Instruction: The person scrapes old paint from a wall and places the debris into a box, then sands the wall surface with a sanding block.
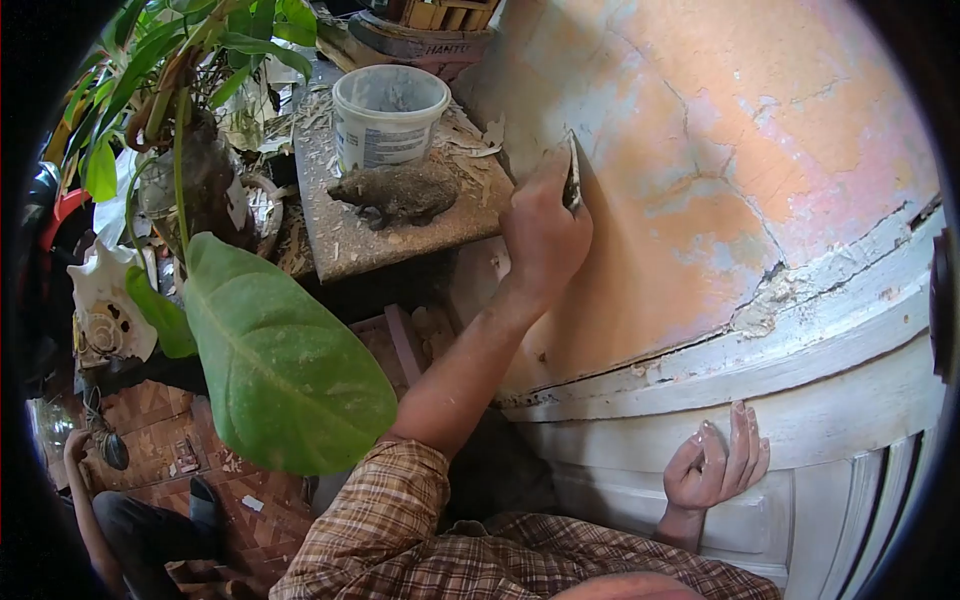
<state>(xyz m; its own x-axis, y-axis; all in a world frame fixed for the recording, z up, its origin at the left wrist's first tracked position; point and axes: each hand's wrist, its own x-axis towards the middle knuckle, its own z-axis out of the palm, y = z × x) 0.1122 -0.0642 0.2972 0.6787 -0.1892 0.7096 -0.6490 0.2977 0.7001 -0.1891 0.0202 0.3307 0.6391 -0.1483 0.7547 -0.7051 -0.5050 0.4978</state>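
My left hand (pixel 545 225) is closed in a fist around a thin flat scraper (pixel 573 178), seen almost edge-on, its grip hidden by the fingers. The scraper is held up against the cracked orange and pink wall (pixel 640 250). Lower right, my right hand (pixel 715 462) is raised in front of the white panelling (pixel 600 450), loosely bent, fingers apart, with whitish fingertips and nothing in it. Left of my left hand, a white plastic bucket (pixel 388 140) with smeared inner walls stands on a small tabletop (pixel 345 245). A dark animal figurine (pixel 400 192) stands before it.
Paint flakes (pixel 470 150) litter the tabletop. A big green leaf (pixel 285 355) hangs close in front, below a potted plant (pixel 190 170). A pale shell-like piece (pixel 112 300) sits at left. Another person's knee (pixel 150 540) shows at lower left over the patterned floor (pixel 260 480).
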